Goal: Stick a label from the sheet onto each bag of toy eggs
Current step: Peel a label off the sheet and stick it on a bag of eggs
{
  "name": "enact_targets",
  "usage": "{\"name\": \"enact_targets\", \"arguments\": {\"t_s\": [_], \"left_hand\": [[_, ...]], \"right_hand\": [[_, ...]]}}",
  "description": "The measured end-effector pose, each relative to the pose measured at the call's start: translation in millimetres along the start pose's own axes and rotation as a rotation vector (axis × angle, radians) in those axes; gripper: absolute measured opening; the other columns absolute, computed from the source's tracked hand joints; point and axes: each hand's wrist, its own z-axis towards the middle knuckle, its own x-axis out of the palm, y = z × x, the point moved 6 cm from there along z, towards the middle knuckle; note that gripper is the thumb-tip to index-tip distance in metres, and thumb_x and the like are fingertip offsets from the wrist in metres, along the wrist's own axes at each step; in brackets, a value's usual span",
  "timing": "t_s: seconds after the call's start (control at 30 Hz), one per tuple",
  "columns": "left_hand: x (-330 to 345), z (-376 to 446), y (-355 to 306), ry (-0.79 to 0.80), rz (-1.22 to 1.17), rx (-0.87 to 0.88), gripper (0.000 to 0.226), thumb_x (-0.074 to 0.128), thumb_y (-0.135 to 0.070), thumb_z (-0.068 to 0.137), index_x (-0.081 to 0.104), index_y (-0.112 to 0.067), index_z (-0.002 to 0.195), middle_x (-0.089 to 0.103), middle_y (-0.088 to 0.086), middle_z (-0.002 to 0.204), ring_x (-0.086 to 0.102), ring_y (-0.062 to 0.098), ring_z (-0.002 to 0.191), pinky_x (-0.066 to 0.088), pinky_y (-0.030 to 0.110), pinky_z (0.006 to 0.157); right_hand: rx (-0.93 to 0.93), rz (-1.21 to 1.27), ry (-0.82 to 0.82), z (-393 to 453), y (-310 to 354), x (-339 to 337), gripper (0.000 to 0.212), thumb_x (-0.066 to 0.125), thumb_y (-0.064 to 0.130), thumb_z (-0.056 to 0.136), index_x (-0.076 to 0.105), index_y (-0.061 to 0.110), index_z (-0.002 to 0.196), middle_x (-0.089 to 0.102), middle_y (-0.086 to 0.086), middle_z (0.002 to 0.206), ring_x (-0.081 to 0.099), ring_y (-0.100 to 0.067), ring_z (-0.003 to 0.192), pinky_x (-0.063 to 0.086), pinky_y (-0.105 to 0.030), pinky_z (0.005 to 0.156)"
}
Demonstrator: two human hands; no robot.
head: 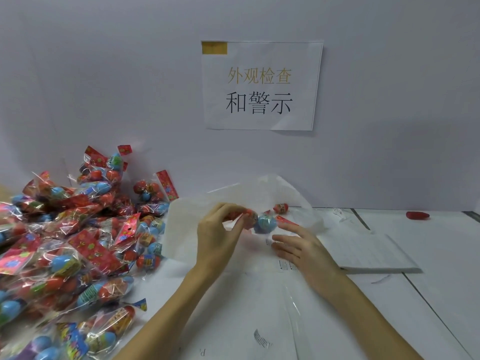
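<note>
Two hands work: our left hand [218, 229] pinches a bag of toy eggs [259, 220]; our right hand [298, 246] lies flat, fingers relaxed, on the label sheet [285, 266].

The pile of bagged toy eggs [65, 250] runs off the frame's left and bottom edges. At centre, motion blurs the held bag [259, 222], hiding any label. Print on the stacked sheets [363, 253], centre right, is too small to read.

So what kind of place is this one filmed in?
Probably a packing or inspection station in a small factory: a printed Chinese sign taped to the plain wall, a big heap of bagged toy eggs on the white table, and label sheets laid out.
</note>
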Motion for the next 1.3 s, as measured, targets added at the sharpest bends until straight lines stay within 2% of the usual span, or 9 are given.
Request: {"name": "enact_targets", "arguments": {"t_s": [0.1, 0.17, 0.3, 0.5, 0.6, 0.8, 0.97, 1.1, 1.3], "left_hand": [[2.0, 0.6, -0.7, 0.034, -0.134, -0.081, 0.018, 0.079, -0.004, 0.09, 0.077, -0.016, 0.102, 0.074, -0.007, 0.098, 0.07, 0.015, 0.092, 0.06, 0.026, 0.083], [4.9, 0.0, 2.3, 0.071, -0.226, -0.171, 0.018, 0.078, -0.008, 0.092, 0.075, -0.021, 0.104, 0.073, -0.009, 0.1, 0.07, 0.016, 0.097, 0.059, 0.024, 0.085], [11.0, -0.5, 10.2, 0.154, -0.417, -0.412, 0.034, 0.079, -0.013, 0.092, 0.069, -0.034, 0.117, 0.072, -0.006, 0.102, 0.071, 0.017, 0.098, 0.061, 0.025, 0.083], [20.9, -10.7, 15.5, 0.219, -0.576, -0.733, 0.037, 0.078, -0.045, 0.074, 0.081, -0.022, 0.104, 0.08, 0.002, 0.099, 0.077, 0.024, 0.097, 0.065, 0.036, 0.08], [26.0, -15.5, 16.3, 0.168, -0.642, -0.77, 0.02, 0.078, -0.032, 0.087, 0.081, -0.017, 0.1, 0.08, 0.005, 0.095, 0.079, 0.026, 0.091, 0.065, 0.035, 0.067], [25.5, -20.0, 26.4, 0.066, -0.488, -0.812, 0.009, 0.065, -0.023, 0.102, 0.074, -0.02, 0.101, 0.077, 0.005, 0.105, 0.075, 0.023, 0.095, 0.062, 0.029, 0.075], [28.7, -13.4, 21.5, 0.322, -0.54, -0.78, 0.03, 0.057, -0.035, 0.105, 0.073, -0.014, 0.119, 0.073, 0.012, 0.113, 0.069, 0.019, 0.094, 0.056, 0.026, 0.073], [33.1, -18.7, 19.1, 0.434, -0.566, -0.752, 0.04, 0.073, -0.05, 0.088, 0.081, -0.011, 0.091, 0.077, 0.013, 0.092, 0.064, 0.018, 0.078, 0.055, 0.024, 0.066], [24.0, -11.8, 22.4, 0.242, -0.503, -0.675, 0.033, 0.078, -0.051, 0.079, 0.082, -0.018, 0.077, 0.078, 0.004, 0.087, 0.061, 0.012, 0.074, 0.052, 0.02, 0.064]], "right_hand": [[-0.187, -0.384, 0.048, -5.2, 8.0, 8.6, 0.066, 0.067, 0.011, 0.101, 0.041, 0.039, 0.154, 0.056, 0.004, 0.142, 0.061, -0.016, 0.126, 0.057, -0.022, 0.091], [-0.259, -0.441, 0.113, -6.3, 11.3, 14.2, 0.057, 0.073, 0.03, 0.098, 0.049, 0.038, 0.149, 0.06, 0.013, 0.145, 0.061, -0.011, 0.13, 0.054, -0.025, 0.1], [-0.267, -0.204, -0.007, -5.9, 16.9, 8.7, 0.041, 0.065, 0.051, 0.091, 0.076, 0.019, 0.114, 0.081, -0.003, 0.106, 0.078, -0.025, 0.1, 0.061, -0.035, 0.092], [-0.298, -0.17, -0.087, -7.6, 20.2, -0.9, 0.026, 0.066, 0.047, 0.092, 0.084, 0.032, 0.104, 0.081, -0.003, 0.102, 0.08, -0.024, 0.088, 0.062, -0.023, 0.071], [-0.254, -0.041, -0.113, -8.1, 20.2, 1.9, 0.03, 0.062, 0.042, 0.098, 0.082, 0.025, 0.112, 0.08, -0.006, 0.108, 0.079, -0.027, 0.095, 0.063, -0.03, 0.072], [-0.196, -0.085, 0.004, -9.8, 19.2, 10.6, 0.043, 0.076, 0.04, 0.085, 0.068, 0.022, 0.123, 0.081, -0.005, 0.102, 0.08, -0.029, 0.091, 0.064, -0.031, 0.067], [-0.241, -0.25, 0.023, -10.2, 19.0, 9.2, 0.034, 0.074, 0.052, 0.081, 0.078, 0.035, 0.111, 0.081, -0.002, 0.098, 0.079, -0.019, 0.09, 0.06, -0.025, 0.068], [-0.22, -0.339, 0.091, -9.2, 15.0, 12.7, 0.032, 0.056, 0.044, 0.102, 0.078, 0.024, 0.113, 0.08, 0.001, 0.095, 0.078, -0.016, 0.088, 0.059, -0.024, 0.069], [-0.485, -0.832, -0.112, -11.3, 21.1, 7.6, 0.042, 0.052, 0.029, 0.108, 0.055, 0.035, 0.067, 0.052, 0.008, 0.056, 0.049, -0.007, 0.054, 0.037, -0.02, 0.05]]}}
